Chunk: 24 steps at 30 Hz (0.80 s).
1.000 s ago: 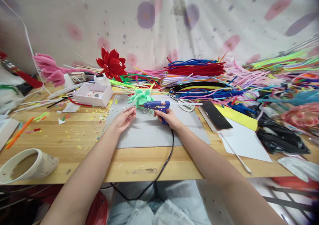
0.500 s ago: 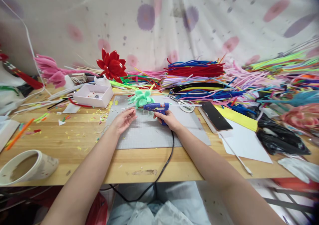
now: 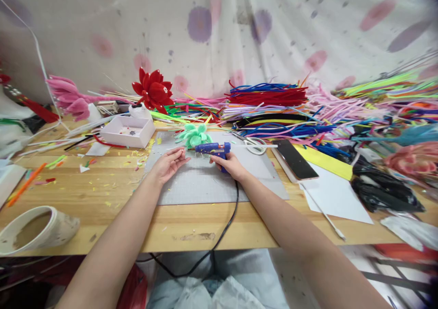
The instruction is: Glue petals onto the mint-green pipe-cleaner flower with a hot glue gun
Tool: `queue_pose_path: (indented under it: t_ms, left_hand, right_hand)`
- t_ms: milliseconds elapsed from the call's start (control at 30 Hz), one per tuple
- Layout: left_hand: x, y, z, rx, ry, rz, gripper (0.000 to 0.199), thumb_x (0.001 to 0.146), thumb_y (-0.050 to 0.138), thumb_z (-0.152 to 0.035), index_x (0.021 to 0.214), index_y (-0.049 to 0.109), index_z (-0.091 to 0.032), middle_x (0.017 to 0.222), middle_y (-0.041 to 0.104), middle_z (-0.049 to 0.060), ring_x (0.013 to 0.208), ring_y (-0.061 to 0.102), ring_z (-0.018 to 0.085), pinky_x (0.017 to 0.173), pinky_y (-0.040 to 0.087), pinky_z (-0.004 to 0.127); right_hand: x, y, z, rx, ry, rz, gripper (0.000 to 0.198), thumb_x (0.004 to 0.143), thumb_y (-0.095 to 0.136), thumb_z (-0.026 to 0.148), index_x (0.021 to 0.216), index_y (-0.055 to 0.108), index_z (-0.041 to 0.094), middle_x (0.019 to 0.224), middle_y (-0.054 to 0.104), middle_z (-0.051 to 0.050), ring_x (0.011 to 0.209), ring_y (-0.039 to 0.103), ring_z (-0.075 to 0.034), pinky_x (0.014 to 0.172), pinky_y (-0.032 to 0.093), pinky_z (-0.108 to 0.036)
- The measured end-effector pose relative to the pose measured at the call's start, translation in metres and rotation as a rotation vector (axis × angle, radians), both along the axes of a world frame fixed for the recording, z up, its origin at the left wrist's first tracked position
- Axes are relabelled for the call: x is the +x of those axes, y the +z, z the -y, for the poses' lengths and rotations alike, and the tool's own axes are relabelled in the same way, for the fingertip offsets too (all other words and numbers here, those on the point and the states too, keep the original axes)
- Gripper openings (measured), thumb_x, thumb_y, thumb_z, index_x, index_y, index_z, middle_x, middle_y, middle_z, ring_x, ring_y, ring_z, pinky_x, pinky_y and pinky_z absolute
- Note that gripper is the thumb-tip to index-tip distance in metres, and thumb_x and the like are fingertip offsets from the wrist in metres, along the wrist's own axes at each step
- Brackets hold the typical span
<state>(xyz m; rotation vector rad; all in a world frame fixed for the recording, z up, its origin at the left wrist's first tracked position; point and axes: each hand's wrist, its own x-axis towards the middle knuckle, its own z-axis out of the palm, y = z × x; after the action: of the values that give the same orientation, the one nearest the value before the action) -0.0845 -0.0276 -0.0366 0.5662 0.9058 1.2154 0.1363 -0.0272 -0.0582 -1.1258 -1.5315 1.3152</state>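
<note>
My right hand (image 3: 228,163) is wrapped round the handle of a blue hot glue gun (image 3: 212,149), its nozzle facing left and a pale glue stick (image 3: 268,145) jutting from its back. Close to the nozzle, my left hand (image 3: 171,164) has thumb and fingertips pinched together; whatever sits in the pinch is too small to make out. Just behind the gun, a mint-green flower (image 3: 194,136) with rounded petals lies on the grey cutting mat (image 3: 205,190).
Scissors (image 3: 255,147) and a black phone (image 3: 297,159) lie to the right. A white box (image 3: 132,134) and a red flower (image 3: 153,90) stand back left. Bundled pipe cleaners (image 3: 268,96) line the back. A cup (image 3: 39,230) sits front left; the gun's black cord (image 3: 230,224) hangs over the edge.
The glue gun has shifted slightly left, bringing its nozzle nearer my left fingertips. My left hand has turned a little. The green flower stays where it was.
</note>
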Motion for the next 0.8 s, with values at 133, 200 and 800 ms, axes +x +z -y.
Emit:
queue_pose_path:
  t_ms: [133,200,800]
  left_hand:
    - [-0.0009,0.0001,0.0002,-0.001,0.001,0.002,0.015,0.075,0.053,0.000,0.077,0.065,-0.008,0.067,0.063,0.003,0.062,0.060,0.008,0.086,0.051,0.038]
    - [-0.0013,-0.0007,0.0001,0.001,0.001,0.005,0.014,0.075,0.053,-0.001,0.077,0.065,-0.009,0.066,0.063,0.003,0.062,0.059,0.008,0.085,0.051,0.037]
    - [-0.0019,-0.0043,-0.0006,0.011,0.002,-0.002,0.014,0.076,0.053,-0.002,0.077,0.065,-0.009,0.067,0.064,0.003,0.061,0.060,0.007,0.075,0.055,0.029]
  right_hand:
    - [-0.0002,-0.0005,-0.0002,0.004,-0.022,-0.014,0.037,0.068,0.061,0.052,0.068,0.061,0.015,0.048,0.045,0.004,0.046,0.039,-0.007,0.048,0.029,-0.024]
    - [-0.0004,-0.0006,-0.0004,0.008,-0.027,-0.023,0.037,0.068,0.061,0.052,0.067,0.061,0.016,0.048,0.045,0.004,0.046,0.039,-0.007,0.048,0.029,-0.023]
    - [-0.0010,0.0017,0.0001,0.036,-0.015,-0.021,0.035,0.070,0.061,0.050,0.067,0.060,0.015,0.047,0.043,0.005,0.046,0.038,-0.007,0.049,0.030,-0.024]
